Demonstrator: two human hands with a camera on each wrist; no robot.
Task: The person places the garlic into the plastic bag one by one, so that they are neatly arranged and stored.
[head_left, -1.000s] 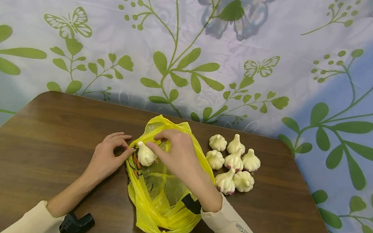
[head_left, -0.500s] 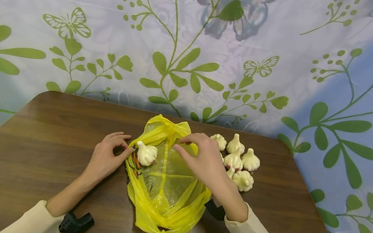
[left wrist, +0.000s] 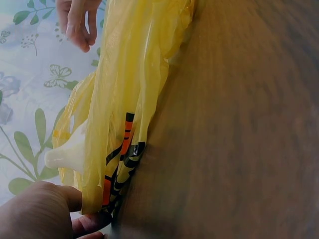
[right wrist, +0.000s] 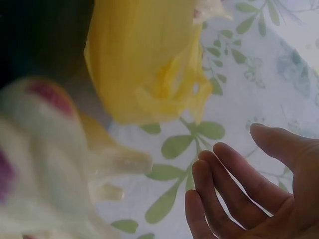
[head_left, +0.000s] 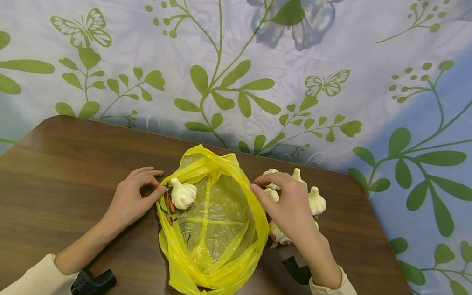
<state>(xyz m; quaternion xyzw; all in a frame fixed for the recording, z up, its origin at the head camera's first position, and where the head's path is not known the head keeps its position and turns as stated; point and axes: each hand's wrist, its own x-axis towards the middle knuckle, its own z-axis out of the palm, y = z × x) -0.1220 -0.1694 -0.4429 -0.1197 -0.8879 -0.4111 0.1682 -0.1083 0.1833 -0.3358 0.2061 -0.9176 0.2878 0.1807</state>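
Observation:
A yellow plastic bag [head_left: 208, 276] lies spread open at the middle of the table. One white garlic bulb [head_left: 183, 194] rests inside it by the left rim. My left hand [head_left: 134, 199] pinches that rim between thumb and fingers; the left wrist view shows the fold of the bag [left wrist: 129, 74] between the thumb and fingers of the hand [left wrist: 40, 211]. To the right of the bag, my right hand [head_left: 289, 208] is above a group of garlic bulbs [head_left: 317, 201], partly hiding them. Its fingers [right wrist: 239, 186] are relaxed and hold nothing in the right wrist view.
The brown wooden table [head_left: 70, 166] reaches back to a wall covering [head_left: 144, 41] with green leaves and butterflies. Black camera mounts [head_left: 95, 283] sit at both wrists. Orange and black print [left wrist: 127, 132] marks the bag's left side.
My right hand has moved right, away from the garlic bulb in the bag, across the bag to the group of bulbs. The left hand stays on the rim.

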